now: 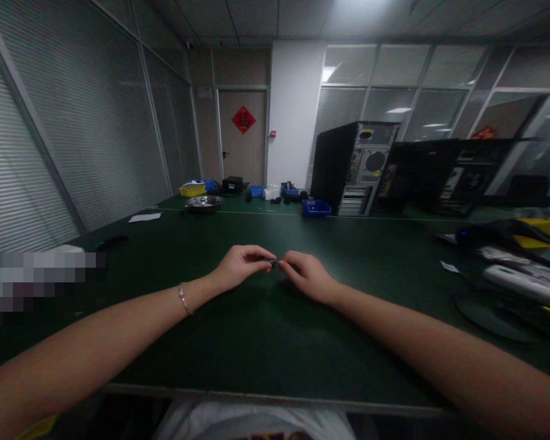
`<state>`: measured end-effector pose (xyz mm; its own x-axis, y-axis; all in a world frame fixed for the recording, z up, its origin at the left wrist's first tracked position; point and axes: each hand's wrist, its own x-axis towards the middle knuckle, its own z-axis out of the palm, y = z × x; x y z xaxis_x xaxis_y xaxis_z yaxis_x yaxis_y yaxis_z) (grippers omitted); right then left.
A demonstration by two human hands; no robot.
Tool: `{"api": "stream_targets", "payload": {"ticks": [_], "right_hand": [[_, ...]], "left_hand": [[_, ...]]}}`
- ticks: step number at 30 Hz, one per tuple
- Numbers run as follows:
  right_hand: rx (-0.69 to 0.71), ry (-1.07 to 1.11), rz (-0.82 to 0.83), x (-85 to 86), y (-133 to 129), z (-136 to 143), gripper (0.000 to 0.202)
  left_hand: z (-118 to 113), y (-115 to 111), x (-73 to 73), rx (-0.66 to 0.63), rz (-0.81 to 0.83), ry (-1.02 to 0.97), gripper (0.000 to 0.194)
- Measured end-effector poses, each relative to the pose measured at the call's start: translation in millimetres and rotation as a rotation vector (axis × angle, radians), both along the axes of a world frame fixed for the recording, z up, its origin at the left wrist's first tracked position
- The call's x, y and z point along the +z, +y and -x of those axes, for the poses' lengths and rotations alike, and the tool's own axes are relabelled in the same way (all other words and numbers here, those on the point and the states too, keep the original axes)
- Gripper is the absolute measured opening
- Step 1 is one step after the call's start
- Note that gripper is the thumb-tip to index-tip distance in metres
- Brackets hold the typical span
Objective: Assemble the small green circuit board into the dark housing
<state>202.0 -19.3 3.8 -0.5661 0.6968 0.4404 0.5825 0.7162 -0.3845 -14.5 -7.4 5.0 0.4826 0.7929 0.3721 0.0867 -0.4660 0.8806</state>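
Over the dark green table, my two hands meet at their fingertips around a tiny dark green piece. My left hand pinches it between thumb and fingers from the left. From the other side my right hand has its thumb and forefinger pressed together at the piece's right end. The piece is too small to name, and the fingertips hide most of it. A thin bracelet circles my left wrist.
A metal bowl, a yellow bin and a blue tray stand farther back. Beside the tray rises a black computer tower. White paper lies at left; a white device is among clutter at right.
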Motion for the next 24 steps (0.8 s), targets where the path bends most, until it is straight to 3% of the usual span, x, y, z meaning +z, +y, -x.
{"api": "stream_targets", "payload": {"ticks": [11, 24], "right_hand": [[0.019, 0.063, 0.028, 1.6, -1.8, 1.5, 0.023], [0.008, 0.071, 0.021, 2.0, -1.3, 3.5, 0.024]], "left_hand": [[-1.5, 0.9, -0.8, 0.023, 0.066, -0.089, 0.025], [-3.2, -5.6, 4.4, 0.058, -0.045, -0.038, 0.022]]}}
